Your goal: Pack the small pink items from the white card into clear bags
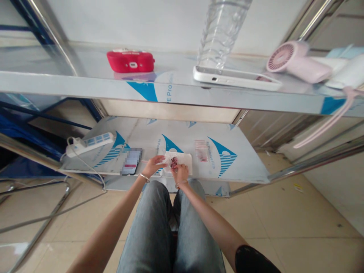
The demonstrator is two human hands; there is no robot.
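On the lower shelf lies a flat white rectangular tray or pad (186, 163) with a small cluster of dark red and pink pieces (173, 162) on it. My right hand (180, 173) is over its near edge, fingers bent together at the cluster; whatever they pinch is too small to make out. At the left side of the tray is my left hand (153, 165), its fingers stretched out and apart, with nothing visible in them. Right of the tray rests a row of overlapping small clear packets (201, 151) with pinkish contents. A phone (132, 161) lies left of my left hand.
A white power strip (98, 142) with its cord sits at the shelf's left end. Above, the upper shelf edge (182, 94) crosses the view, holding a red case (131, 61), a white phone (236, 78), a clear ridged bottle (222, 34) and a pink handheld fan (298, 62).
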